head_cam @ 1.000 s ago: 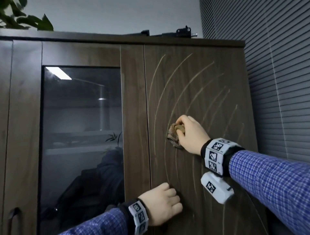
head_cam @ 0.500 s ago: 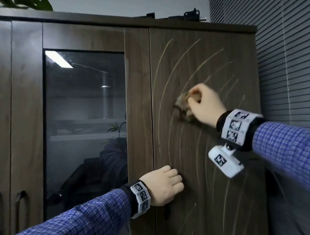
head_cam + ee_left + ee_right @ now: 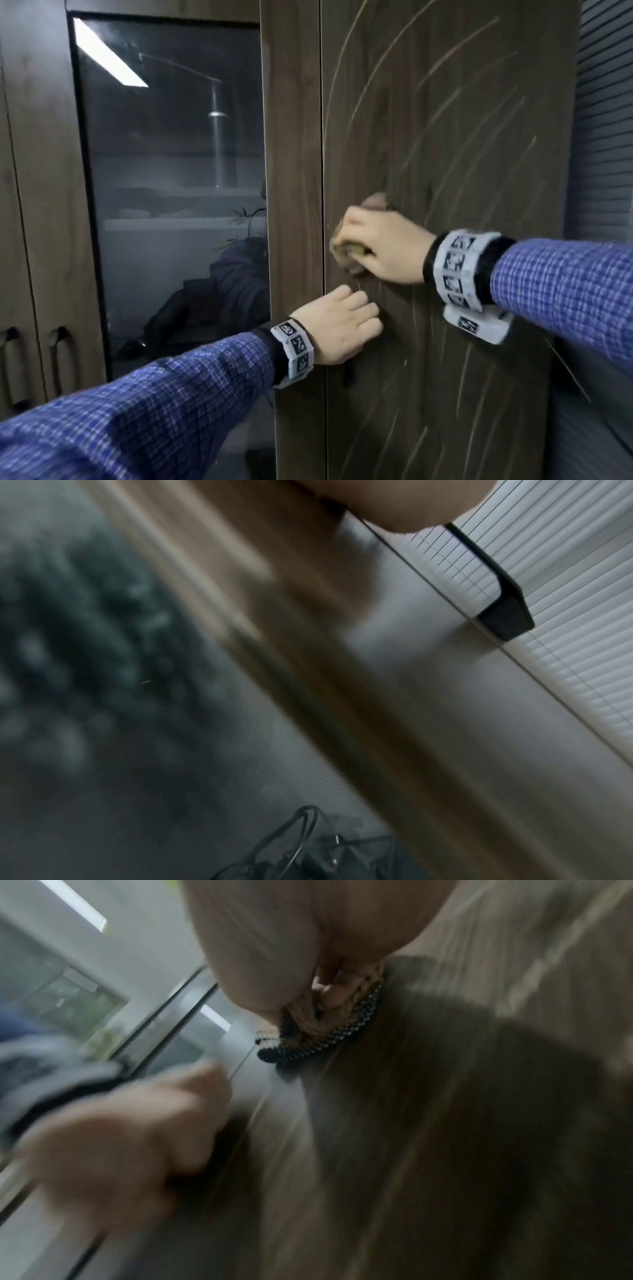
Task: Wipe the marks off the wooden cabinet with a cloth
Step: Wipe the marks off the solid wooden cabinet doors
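The dark wooden cabinet door [image 3: 462, 154] carries several pale curved marks [image 3: 455, 46]. My right hand [image 3: 356, 236] grips a bunched brownish cloth [image 3: 347, 251] and presses it against the door near its left edge. In the right wrist view the cloth [image 3: 329, 1039] shows a dark dotted border under my right hand's fingers [image 3: 325, 988]. Just below, my left hand [image 3: 342, 322] is curled round the top of the black door handle [image 3: 347, 375]. The left wrist view shows the handle [image 3: 503, 615] running up into my palm [image 3: 394, 501]. The blurred left hand [image 3: 130, 1137] also appears in the right wrist view.
A glass door [image 3: 171, 171] with reflections stands left of the wooden door. Further left are wooden doors with dark handles [image 3: 58, 342]. Grey window blinds [image 3: 603, 137] close off the right side. Cables [image 3: 301, 840] lie low down in the left wrist view.
My right hand swept the cloth up the door, then down and left, close above my left hand. The head view has come closer and tilted down. The left hand stayed on the handle.
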Available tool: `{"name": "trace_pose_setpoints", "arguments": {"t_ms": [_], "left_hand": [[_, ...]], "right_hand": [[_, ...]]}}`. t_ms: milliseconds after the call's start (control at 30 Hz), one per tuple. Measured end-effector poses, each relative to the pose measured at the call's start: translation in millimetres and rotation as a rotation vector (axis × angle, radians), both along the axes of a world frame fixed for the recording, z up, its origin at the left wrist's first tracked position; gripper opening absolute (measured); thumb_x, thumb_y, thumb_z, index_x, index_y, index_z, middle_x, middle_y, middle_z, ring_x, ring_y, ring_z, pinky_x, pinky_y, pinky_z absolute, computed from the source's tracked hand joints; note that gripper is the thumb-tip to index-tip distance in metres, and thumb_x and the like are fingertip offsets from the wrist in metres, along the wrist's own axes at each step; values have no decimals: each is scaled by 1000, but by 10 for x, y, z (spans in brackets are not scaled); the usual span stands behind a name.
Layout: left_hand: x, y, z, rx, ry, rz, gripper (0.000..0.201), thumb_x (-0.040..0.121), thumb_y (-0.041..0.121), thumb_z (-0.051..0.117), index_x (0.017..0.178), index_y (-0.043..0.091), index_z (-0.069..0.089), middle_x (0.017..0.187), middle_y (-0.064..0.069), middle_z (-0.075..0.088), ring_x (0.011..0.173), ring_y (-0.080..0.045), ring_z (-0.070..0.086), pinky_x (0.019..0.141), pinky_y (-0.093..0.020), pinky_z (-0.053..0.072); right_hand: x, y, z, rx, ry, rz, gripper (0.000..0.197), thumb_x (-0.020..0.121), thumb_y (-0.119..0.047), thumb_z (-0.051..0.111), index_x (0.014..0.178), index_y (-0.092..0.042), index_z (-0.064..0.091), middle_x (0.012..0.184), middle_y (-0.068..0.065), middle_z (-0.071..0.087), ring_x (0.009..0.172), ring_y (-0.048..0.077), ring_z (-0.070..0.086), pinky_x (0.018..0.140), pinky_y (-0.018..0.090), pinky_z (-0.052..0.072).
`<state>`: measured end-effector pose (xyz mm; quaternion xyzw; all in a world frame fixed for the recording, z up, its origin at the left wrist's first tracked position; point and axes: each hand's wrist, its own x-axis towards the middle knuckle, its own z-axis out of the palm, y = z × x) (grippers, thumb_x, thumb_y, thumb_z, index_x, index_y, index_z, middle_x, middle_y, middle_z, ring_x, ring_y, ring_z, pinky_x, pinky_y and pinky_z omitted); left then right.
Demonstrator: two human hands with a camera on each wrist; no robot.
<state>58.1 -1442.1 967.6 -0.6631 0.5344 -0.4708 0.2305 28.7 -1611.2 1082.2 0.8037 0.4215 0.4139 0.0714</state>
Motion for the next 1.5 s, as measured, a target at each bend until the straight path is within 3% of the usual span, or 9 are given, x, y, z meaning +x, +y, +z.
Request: {"name": "trace_pose_setpoints", "arguments": {"t_ms": [167, 400, 467, 600, 700, 833, 967, 1233, 1500], "left_hand": [[52, -14, 6, 10, -12, -3, 17, 86, 29, 55, 96, 16, 60, 92, 0, 58, 83, -23, 46, 72, -37, 31], [61, -10, -50, -53, -22, -29, 16, 83, 24, 61, 94, 15, 57, 88, 0, 55, 80, -22, 43, 72, -35, 33], [28, -29, -44, -70, -16, -30, 15, 84, 25, 60, 93, 14, 59, 87, -1, 54, 79, -23, 45, 70, -36, 34], [-156, 21, 138, -134, 6, 12, 30, 88, 41, 60, 96, 12, 61, 92, -5, 56, 81, -26, 46, 71, -39, 35], [-285, 154, 481, -274, 25, 70, 39, 85, 43, 59, 100, 8, 62, 97, -10, 56, 87, -30, 49, 76, -42, 38], [-261, 337, 1140, -449, 3, 267, 81, 77, 60, 60, 129, -2, 55, 128, -19, 55, 120, -40, 50, 108, -53, 35], [-261, 400, 1580, -432, 18, 490, 129, 68, 92, 43, 151, -5, 30, 154, -22, 35, 148, -40, 23, 124, -53, 14], [-86, 446, 1539, -406, -31, 425, 128, 70, 96, 40, 147, -6, 42, 153, -23, 41, 148, -38, 28, 121, -52, 15], [18, 476, 1447, -439, 5, 371, 125, 70, 94, 43, 148, -4, 41, 153, -23, 40, 148, -38, 28, 121, -53, 16]], "right_hand": [[-59, -69, 38, -232, 98, -41, 30, 86, -16, 56, 116, -20, 58, 113, -4, 55, 98, 21, 59, 81, 40, 50], [97, 53, 930, 564, -106, 55, 14, 87, -16, 63, 100, -13, 60, 104, -2, 54, 92, 13, 54, 88, 30, 46], [49, 78, 738, 464, -57, 89, 8, 86, -10, 62, 91, -14, 57, 102, -2, 53, 87, 13, 55, 78, 16, 45], [-46, -112, 269, -31, 23, -28, 15, 76, -3, 60, 89, -10, 59, 105, 5, 55, 94, 26, 56, 80, 39, 48], [-85, -264, 287, -247, 46, -107, 26, 76, -8, 63, 102, -12, 62, 109, 2, 53, 100, 24, 55, 82, 40, 48], [-135, -319, 600, -332, -11, -118, 24, 81, -18, 50, 103, -18, 62, 108, -1, 53, 100, 21, 54, 77, 38, 50], [-60, -489, 1223, 29, -131, -145, 23, 82, -10, 63, 104, -17, 65, 110, 1, 56, 102, 25, 57, 81, 42, 50], [98, -398, 1882, 654, -418, -200, 35, 84, -2, 56, 113, -19, 67, 115, 4, 60, 101, 32, 52, 89, 43, 46], [103, 4, 1045, -65, -410, -36, 41, 90, -24, 53, 130, -29, 59, 127, -5, 58, 103, 20, 51, 89, 41, 45]]}}
